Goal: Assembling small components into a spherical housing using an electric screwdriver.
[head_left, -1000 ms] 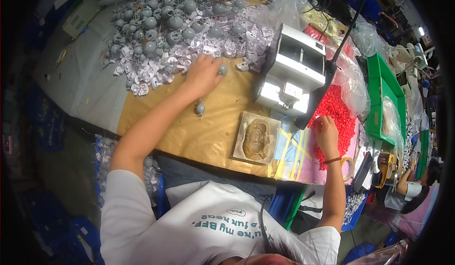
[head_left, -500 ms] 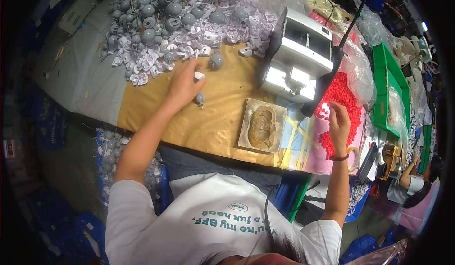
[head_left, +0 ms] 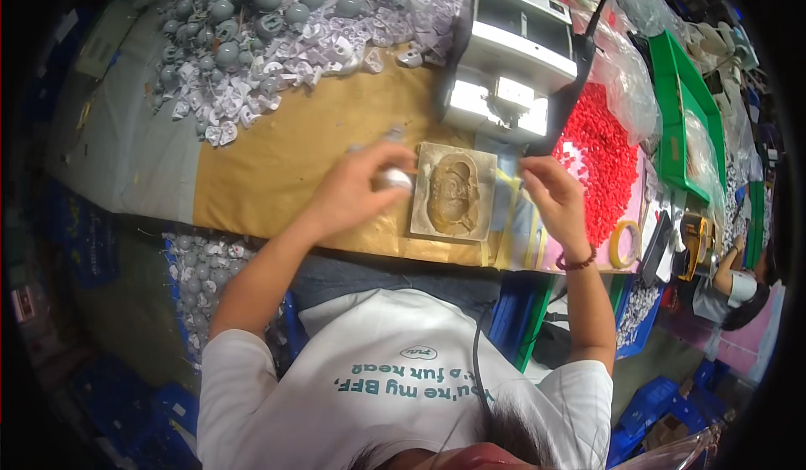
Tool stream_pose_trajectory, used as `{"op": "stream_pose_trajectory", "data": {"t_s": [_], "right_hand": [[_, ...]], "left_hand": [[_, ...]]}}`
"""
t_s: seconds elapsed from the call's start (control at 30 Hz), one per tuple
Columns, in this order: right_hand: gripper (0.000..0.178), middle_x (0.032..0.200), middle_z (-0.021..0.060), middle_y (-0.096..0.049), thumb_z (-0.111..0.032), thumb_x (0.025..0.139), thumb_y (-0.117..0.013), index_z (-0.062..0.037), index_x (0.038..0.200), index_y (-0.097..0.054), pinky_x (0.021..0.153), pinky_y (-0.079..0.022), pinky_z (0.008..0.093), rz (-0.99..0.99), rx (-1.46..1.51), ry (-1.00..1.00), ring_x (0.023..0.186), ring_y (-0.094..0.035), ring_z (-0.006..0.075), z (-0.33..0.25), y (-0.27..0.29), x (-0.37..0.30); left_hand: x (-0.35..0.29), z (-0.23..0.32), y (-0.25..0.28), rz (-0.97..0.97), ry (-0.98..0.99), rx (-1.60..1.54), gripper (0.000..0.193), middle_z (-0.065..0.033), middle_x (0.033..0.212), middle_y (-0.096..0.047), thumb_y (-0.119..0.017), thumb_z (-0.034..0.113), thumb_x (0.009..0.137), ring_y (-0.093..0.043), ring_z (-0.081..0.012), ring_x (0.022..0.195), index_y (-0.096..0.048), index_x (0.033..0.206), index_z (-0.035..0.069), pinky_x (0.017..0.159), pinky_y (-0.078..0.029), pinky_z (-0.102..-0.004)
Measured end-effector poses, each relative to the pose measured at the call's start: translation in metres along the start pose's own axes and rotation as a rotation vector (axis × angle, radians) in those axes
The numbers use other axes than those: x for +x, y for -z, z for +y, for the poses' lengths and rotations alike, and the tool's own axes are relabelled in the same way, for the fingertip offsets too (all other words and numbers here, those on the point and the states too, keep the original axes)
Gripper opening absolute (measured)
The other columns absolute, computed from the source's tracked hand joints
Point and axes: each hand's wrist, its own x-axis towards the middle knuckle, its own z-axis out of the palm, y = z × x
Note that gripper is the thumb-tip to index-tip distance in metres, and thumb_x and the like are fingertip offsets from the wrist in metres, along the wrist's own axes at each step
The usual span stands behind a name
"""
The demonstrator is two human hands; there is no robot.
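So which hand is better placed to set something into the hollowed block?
Left, probably: the left hand holds a blurred white piece just left of the hollowed block. The right hand is farther off; whether it holds anything is unclear.

Heaped white parts (head_left: 338, 50) and a green crate (head_left: 669, 163) mark a workshop.

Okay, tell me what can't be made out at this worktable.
White piece in the left hand: head view, details lost to motion blur.
Whether the right hand holds anything: head view, hidden by its fingers.
Pile of grey and white parts: head view, cut off at the upper edge.
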Motion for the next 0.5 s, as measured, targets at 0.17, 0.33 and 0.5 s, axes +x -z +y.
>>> {"op": "stream_pose_trajectory", "data": {"t_s": [0.17,0.33,0.5], "right_hand": [[0.017,0.089,0.0072,-0.065,0.003,0.086,-0.068,0.0002,0.102,-0.068,0.069,-0.05,0.0265,-0.061,-0.014,0.12,0.075,-0.062,0.014,-0.018,-0.028,0.008],[0.018,0.084,0.0067,-0.066,0.002,0.081,-0.074,-0.0005,0.097,-0.068,0.068,-0.05,0.0287,-0.007,-0.017,0.183,0.075,-0.063,0.0159,-0.017,-0.044,0.006],[0.022,0.082,0.0076,-0.065,-0.001,0.072,-0.081,-0.005,0.083,-0.063,0.065,-0.048,0.0363,-0.035,-0.173,0.47,0.072,-0.061,0.0274,-0.02,-0.056,0.009]], "left_hand": [[0.027,0.028,-0.043,-0.127,-0.299,0.365,0.065,-0.0102,0.125,-0.058,-0.076,0.005,0.074,-0.062,-0.0322,0.106,-0.055,0.135,0.015,0.09,-0.053,-0.0412],[0.049,0.024,-0.062,-0.105,-0.309,0.489,0.076,-0.0104,0.128,-0.055,-0.078,0.006,0.072,-0.061,-0.0359,0.106,-0.049,0.141,0.017,0.088,-0.052,-0.0442],[0.048,0.01,-0.058,-0.043,-0.335,0.255,0.076,-0.0119,0.131,-0.051,-0.08,0.008,0.072,-0.058,-0.0333,0.111,-0.049,0.141,0.016,0.091,-0.05,-0.0408]]}}
